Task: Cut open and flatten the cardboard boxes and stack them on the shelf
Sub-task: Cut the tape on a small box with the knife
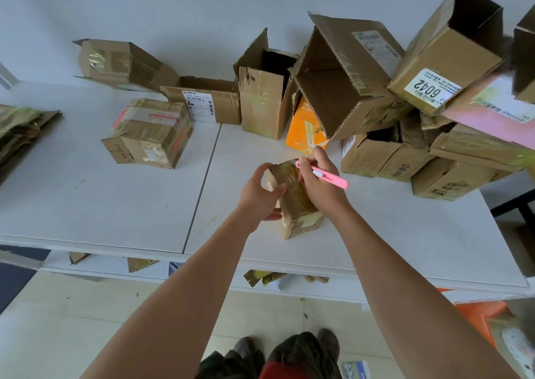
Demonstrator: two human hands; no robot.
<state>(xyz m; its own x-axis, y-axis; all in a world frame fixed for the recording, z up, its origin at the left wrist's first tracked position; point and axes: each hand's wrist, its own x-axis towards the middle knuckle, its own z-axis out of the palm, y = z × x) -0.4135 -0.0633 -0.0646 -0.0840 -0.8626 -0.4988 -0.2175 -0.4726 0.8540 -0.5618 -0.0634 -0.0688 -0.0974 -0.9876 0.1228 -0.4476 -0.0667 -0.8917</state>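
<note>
Head view, looking down on a white table (115, 211). Near the front edge, a small taped box (292, 202), standing a little tilted on the table surface. Left hand (260, 196) gripping its left side, thumb curled over the top edge, other fingers wrapped around the near face. Right hand (317, 182) resting on the right upper part of the same box, fingers closed around a pink cutter (324, 173); cutter tip at the far top edge of the box, handle pointing away to the right. Blade itself too small to see.

On the left part of the table, a sealed box with red tape (147, 132), well apart from the hands. Behind it, an open box with a white label (202, 101) and a crushed box (124, 63) against the wall. Further right, an upright torn box (263, 89), then a large open box (344, 74) leaning over an orange package (304, 127). At the right, a pile of more boxes, one with a label reading 6042 (445, 51) on top. At the far left edge, a stack of flattened cardboard (20, 132). Below the table top, a lower shelf (202, 273) with cardboard scraps showing.
</note>
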